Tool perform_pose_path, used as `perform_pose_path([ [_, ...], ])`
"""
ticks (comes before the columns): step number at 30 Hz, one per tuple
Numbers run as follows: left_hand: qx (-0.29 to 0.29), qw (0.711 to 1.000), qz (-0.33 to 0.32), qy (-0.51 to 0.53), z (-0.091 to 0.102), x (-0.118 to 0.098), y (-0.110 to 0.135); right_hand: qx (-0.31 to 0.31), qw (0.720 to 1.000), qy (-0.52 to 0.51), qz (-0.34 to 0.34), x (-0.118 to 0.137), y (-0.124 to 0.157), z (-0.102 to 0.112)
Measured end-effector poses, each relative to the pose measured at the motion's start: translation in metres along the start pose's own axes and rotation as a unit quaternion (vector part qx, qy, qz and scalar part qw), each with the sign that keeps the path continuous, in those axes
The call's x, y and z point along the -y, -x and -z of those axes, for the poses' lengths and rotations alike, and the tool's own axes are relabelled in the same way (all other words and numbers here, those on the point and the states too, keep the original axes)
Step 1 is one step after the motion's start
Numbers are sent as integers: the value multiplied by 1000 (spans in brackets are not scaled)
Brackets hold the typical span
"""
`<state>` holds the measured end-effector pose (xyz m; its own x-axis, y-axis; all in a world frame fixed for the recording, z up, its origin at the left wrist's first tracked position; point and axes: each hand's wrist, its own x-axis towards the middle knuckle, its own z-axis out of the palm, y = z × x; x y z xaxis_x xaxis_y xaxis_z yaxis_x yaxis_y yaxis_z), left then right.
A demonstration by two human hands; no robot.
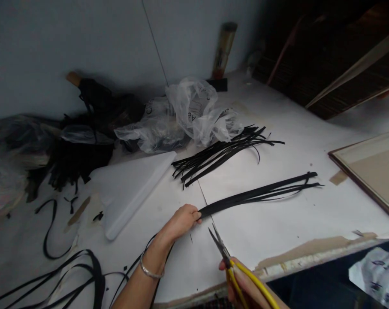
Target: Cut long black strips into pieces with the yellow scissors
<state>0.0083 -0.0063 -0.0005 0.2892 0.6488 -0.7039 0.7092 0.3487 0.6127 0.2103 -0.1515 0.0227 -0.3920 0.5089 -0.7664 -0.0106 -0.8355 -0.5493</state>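
My left hand is closed around one end of a bundle of black strips that lies stretched to the right across the white table. A thin bracelet sits on that wrist. My right hand grips yellow-handled scissors near the table's front edge; the blades are slightly apart and point up-left toward the held end of the bundle, a little short of it.
A second pile of black strips lies farther back beside crumpled clear plastic bags. A white foam board rests at centre left. Loose black strips and dark scraps crowd the left. A flat brown board lies right.
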Motion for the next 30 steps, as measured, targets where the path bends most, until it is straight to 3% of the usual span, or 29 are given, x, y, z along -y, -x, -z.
perform_pose_path([
  [5, 24, 998, -22, 47, 1, -2, 5, -5, 999, 48, -9, 20, -17, -14],
  [17, 59, 987, -51, 140, 3, -7, 8, -15, 980, 167, 103, 49, -29, -17],
  [22, 81, 977, -31, 195, 7, -11, 9, -27, 967, 197, 159, 50, -32, -16],
  [30, 88, 974, -11, 210, 8, -7, 3, -35, 963, 217, 158, 46, -37, -15],
])
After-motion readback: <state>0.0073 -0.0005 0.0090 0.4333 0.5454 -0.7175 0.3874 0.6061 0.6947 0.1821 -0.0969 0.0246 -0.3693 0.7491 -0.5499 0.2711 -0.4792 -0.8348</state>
